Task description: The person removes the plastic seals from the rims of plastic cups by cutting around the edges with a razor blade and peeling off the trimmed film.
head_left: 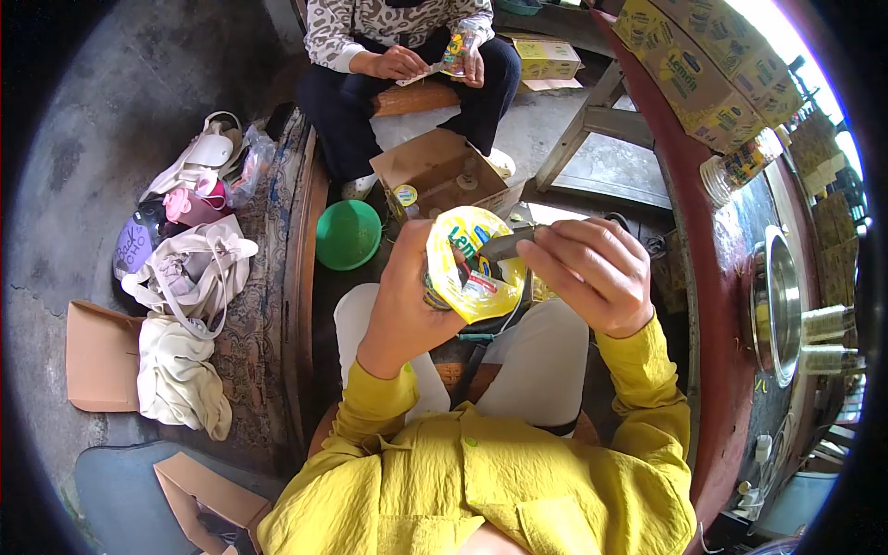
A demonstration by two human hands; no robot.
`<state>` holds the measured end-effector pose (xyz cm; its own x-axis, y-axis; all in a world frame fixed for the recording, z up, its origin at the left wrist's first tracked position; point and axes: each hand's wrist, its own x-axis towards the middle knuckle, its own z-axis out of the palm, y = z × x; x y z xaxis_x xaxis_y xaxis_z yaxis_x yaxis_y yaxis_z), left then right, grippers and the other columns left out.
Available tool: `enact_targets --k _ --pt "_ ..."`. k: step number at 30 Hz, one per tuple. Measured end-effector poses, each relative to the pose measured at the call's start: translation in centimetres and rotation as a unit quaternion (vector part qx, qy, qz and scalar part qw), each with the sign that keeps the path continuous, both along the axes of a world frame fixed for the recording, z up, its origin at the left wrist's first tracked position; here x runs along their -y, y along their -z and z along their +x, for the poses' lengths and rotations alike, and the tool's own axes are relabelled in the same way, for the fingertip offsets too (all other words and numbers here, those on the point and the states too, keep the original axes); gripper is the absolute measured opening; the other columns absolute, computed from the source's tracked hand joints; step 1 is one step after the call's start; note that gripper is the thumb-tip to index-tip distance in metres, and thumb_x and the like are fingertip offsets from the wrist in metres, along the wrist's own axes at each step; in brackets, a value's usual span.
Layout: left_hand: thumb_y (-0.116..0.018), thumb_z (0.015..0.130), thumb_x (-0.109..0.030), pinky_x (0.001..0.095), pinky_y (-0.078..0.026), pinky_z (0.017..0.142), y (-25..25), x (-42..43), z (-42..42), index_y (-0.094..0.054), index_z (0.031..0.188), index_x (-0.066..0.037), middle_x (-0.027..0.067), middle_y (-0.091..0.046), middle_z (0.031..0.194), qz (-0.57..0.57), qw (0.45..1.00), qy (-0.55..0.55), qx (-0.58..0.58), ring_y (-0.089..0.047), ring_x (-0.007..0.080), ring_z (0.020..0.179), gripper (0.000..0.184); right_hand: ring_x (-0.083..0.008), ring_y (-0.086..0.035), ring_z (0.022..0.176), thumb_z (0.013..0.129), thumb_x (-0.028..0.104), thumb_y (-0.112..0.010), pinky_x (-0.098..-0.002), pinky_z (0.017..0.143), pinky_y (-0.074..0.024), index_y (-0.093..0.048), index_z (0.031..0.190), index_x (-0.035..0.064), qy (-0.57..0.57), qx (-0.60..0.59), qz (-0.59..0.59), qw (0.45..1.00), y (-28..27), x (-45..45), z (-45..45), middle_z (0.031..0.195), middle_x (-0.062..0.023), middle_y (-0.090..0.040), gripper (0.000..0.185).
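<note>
Red paint covers the long bench (717, 351) on the right, with lemon-print cardboard cartons (684, 74) stacked at its far end. Across from the wearer sits another person (338, 37) in a patterned top, holding a colourful printed jar (456, 54). Between the two, an uncovered cardboard box (430, 153) stands on the floor. A shiny steel basin (784, 305) rests on the bench, near stacks of clear cups (828, 324). Left of the cardboard box is a smaller green plastic bowl (349, 234). The wearer's left hand (402, 296) is wrapped around a yellow printed plastic container (444, 248), keeping it raised above the lap, with the letters "Lem" showing. The right hand (597, 277) pinches a dark metal blade (504, 245) between thumb and fingers; the blade lies across the container's printed face, though whether its edge cuts in cannot be told.
</note>
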<state>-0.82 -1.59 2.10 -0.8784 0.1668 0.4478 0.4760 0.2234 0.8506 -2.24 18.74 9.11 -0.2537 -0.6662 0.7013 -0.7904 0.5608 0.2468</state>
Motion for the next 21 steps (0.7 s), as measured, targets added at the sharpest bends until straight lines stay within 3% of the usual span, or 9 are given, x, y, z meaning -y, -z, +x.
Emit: enact_targets --k 4,10,13,21 --pt "-0.075 0.058 -0.01 0.0308 -0.043 0.067 -1.2 -0.5 0.4 -0.046 0.104 -0.002 0.0082 -0.049 0.086 0.015 0.999 0.014 -0.039 -0.052 0.0215 0.075 0.055 -0.0149 -0.057 0.072 0.063 0.011 -0.062 -0.0261 0.062 -0.049 -0.059 0.106 0.0119 -0.034 -0.034 -0.023 0.999 0.2 0.1 -0.1 0.076 -0.0022 -0.059 0.043" --pt "-0.075 0.058 -0.011 0.0308 -0.043 0.068 -1.9 -0.5 0.8 -0.045 0.105 -0.002 0.0093 -0.051 0.088 -0.009 0.998 0.03 -0.057 -0.054 0.0231 0.077 0.057 -0.0172 -0.059 0.071 0.068 0.008 -0.062 -0.0276 0.063 -0.0503 -0.052 0.112 0.008 -0.064 -0.035 -0.05 0.996 0.3 -0.3 0.1 0.076 -0.0052 -0.061 0.045" --pt "-0.076 0.058 -0.012 0.0316 -0.044 0.069 -1.9 -0.6 1.4 -0.045 0.106 -0.002 0.0103 -0.051 0.09 -0.002 1.0 0.017 -0.01 -0.054 0.0245 0.079 0.058 -0.0192 -0.06 0.071 0.07 0.007 -0.062 -0.0289 0.063 -0.0511 -0.049 0.112 0.0051 -0.074 -0.042 -0.066 0.994 0.7 -0.4 0.0 0.077 -0.0076 -0.062 0.044" --pt "-0.075 0.056 -0.011 0.0347 -0.045 0.073 -2.2 -1.0 1.4 -0.044 0.109 -0.002 0.0141 -0.052 0.096 -0.046 0.997 0.012 -0.056 -0.054 0.031 0.084 0.062 -0.0219 -0.06 0.072 0.07 0.005 -0.061 -0.0303 0.063 -0.0511 -0.046 0.111 0.0028 -0.09 -0.044 -0.066 0.993 1.2 -0.7 0.0 0.078 -0.0103 -0.063 0.044"
